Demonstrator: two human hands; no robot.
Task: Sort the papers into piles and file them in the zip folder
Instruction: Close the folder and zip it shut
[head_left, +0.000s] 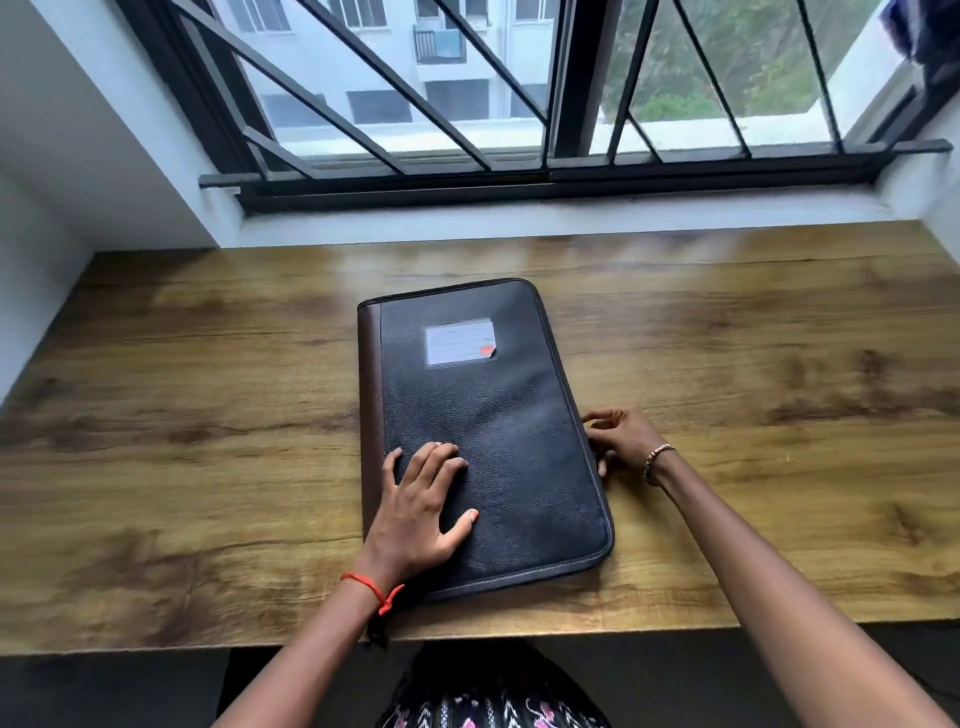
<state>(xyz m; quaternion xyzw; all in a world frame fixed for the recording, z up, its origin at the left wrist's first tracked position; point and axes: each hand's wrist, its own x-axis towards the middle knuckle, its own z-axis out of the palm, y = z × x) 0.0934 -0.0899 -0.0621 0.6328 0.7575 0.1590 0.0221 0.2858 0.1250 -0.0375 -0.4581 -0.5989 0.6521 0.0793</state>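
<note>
A wooden desk (208, 364) with brown grain stands against a white wall (78, 156), under a wide window (467, 78). The window has a dark frame (566, 78) and dark metal bars (395, 84), some slanted and some upright. A white sill (519, 221) runs between the frame and the desk. Outside, a pale building (457, 52) shows on the left and green trees (727, 62) on the right. Soft daylight reflects on the far part of the desk. Below the desk's near edge, the floor (104, 691) is dark.
</note>
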